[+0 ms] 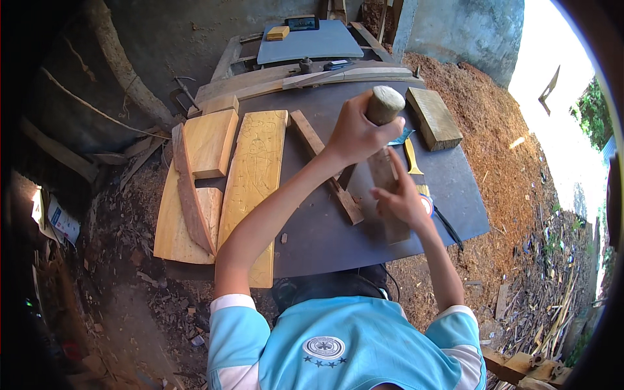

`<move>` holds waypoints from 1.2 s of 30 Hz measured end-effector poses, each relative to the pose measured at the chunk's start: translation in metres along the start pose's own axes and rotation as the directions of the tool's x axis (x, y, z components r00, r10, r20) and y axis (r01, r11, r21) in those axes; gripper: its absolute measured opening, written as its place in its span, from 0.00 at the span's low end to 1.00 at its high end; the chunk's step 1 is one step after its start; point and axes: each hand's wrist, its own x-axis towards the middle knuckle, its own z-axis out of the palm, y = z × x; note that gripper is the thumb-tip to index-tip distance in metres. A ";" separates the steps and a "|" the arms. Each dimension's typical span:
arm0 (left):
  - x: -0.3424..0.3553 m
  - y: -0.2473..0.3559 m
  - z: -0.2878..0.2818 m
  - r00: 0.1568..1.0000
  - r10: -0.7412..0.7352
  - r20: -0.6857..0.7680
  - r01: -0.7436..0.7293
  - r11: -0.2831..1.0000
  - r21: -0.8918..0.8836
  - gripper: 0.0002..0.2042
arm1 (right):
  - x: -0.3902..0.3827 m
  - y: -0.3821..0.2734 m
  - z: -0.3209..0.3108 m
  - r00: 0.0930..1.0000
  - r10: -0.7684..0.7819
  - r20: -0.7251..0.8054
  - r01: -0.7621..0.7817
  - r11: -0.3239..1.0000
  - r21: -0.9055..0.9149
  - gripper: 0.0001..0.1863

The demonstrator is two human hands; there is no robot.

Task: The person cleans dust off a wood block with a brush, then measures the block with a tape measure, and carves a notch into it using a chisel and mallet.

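Note:
My left hand [362, 132] is wrapped round a thick wooden piece with a pale round end [389, 97], held upright over the dark tabletop. Below that hand a wooden length [385, 170] runs down, smeared by motion; I cannot tell whether it belongs to the same piece. My right hand [404, 203] is beside this lower part, index finger stretched up and thumb apart, with no held object visible. Close to the right hand lie a yellow-handled paintbrush [411, 156] and a partly hidden white-and-blue round thing [427, 205]. Left of them rests a narrow wooden stick [318, 153].
A carved yellow board [252, 172] and pale wood pieces [211, 140] cover the table's left side. A wooden block [434, 118] sits at the right edge, a black slender thing [448, 227] nearer. Long planks [344, 75] lie across the back, with a clamp [185, 94] at left.

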 end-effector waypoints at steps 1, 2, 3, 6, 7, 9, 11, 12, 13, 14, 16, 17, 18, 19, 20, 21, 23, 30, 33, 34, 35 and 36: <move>-0.002 0.001 0.001 1.000 0.002 -0.004 -0.002 1.000 0.001 0.06 | -0.004 -0.017 -0.010 0.999 0.017 -0.043 -0.017 1.000 0.001 0.44; -0.006 0.006 0.001 0.999 0.041 -0.017 -0.040 0.998 0.045 0.06 | -0.006 -0.031 -0.018 0.976 -0.191 -0.107 0.184 0.981 -0.067 0.43; -0.010 0.009 -0.001 0.997 0.077 -0.030 -0.074 0.993 0.089 0.06 | -0.012 -0.057 -0.025 0.968 -0.187 -0.166 0.173 0.981 -0.091 0.43; -0.012 0.016 0.001 0.998 0.055 0.016 -0.057 0.993 0.104 0.06 | -0.037 -0.119 -0.056 0.849 -0.445 -0.286 0.426 0.896 -0.129 0.39; -0.010 0.017 0.006 0.997 0.064 0.041 -0.068 0.991 0.114 0.06 | -0.049 -0.137 -0.066 0.810 -0.444 -0.383 0.442 0.892 -0.099 0.28; -0.008 0.015 0.010 0.992 0.118 0.046 -0.123 0.983 0.133 0.07 | -0.062 -0.166 -0.077 0.702 -0.570 -0.426 0.530 0.819 -0.221 0.10; -0.007 0.012 0.014 0.984 0.171 0.050 -0.176 0.973 0.150 0.08 | -0.067 -0.177 -0.082 0.674 -0.483 -0.558 0.500 0.855 -0.137 0.30; -0.008 0.011 0.014 0.982 0.180 0.057 -0.187 0.969 0.160 0.08 | -0.065 -0.166 -0.084 0.678 -0.480 -0.557 0.495 0.858 -0.137 0.30; -0.009 0.010 0.015 0.980 0.191 0.064 -0.199 0.965 0.170 0.09 | -0.060 -0.147 -0.085 0.731 -0.552 -0.402 0.524 0.831 -0.188 0.32; -0.009 0.012 0.013 0.980 0.190 0.063 -0.198 0.965 0.171 0.09 | -0.057 -0.141 -0.080 0.761 -0.606 -0.232 0.562 0.794 -0.231 0.34; -0.012 0.017 0.009 0.998 -0.006 0.070 -0.006 0.985 0.173 0.09 | -0.060 -0.137 -0.062 0.855 -0.513 -0.073 0.471 0.828 -0.304 0.37; -0.015 0.018 0.005 0.998 -0.006 0.063 -0.005 0.983 0.184 0.09 | -0.064 -0.139 -0.049 0.917 -0.391 0.081 0.390 0.835 -0.389 0.40; -0.016 0.011 0.003 0.997 0.057 0.047 -0.066 0.979 0.191 0.09 | -0.071 -0.153 -0.047 0.958 -0.286 0.022 0.274 0.892 -0.360 0.40; -0.017 0.006 0.000 0.992 0.120 0.030 -0.123 0.972 0.202 0.09 | -0.077 -0.158 -0.054 0.962 -0.265 -0.065 0.230 0.916 -0.327 0.38; -0.016 0.009 0.003 0.985 0.169 0.021 -0.170 0.967 0.187 0.08 | -0.083 -0.152 -0.080 0.896 -0.414 -0.162 0.369 0.896 -0.249 0.34; -0.013 0.012 0.007 0.984 0.176 0.031 -0.179 0.969 0.168 0.08 | -0.091 -0.148 -0.105 0.799 -0.534 -0.277 0.496 0.845 -0.197 0.30; -0.010 0.016 0.011 0.988 0.145 0.051 -0.151 0.978 0.141 0.08 | -0.095 -0.142 -0.138 0.776 -0.568 -0.275 0.526 0.823 -0.214 0.28; -0.019 0.012 0.003 0.994 0.109 0.027 -0.112 0.966 0.234 0.07 | -0.061 -0.127 -0.043 0.776 -0.593 0.212 0.575 0.529 -0.625 0.37; -0.023 0.007 0.001 0.990 0.138 0.018 -0.138 0.967 0.213 0.07 | -0.083 -0.158 -0.058 0.976 -0.216 0.027 0.210 0.902 -0.377 0.37; -0.023 0.007 -0.001 0.988 0.154 0.027 -0.156 0.965 0.209 0.07 | -0.087 -0.147 -0.079 0.949 -0.261 -0.178 0.183 0.913 -0.364 0.32; -0.021 0.005 0.003 0.984 0.173 0.049 -0.180 0.966 0.185 0.07 | -0.090 -0.164 -0.082 0.832 -0.531 -0.159 0.494 0.840 -0.223 0.21; -0.015 0.007 0.014 0.981 0.181 0.074 -0.190 0.972 0.141 0.07 | -0.105 -0.184 -0.107 0.825 -0.532 -0.192 0.480 0.838 -0.259 0.17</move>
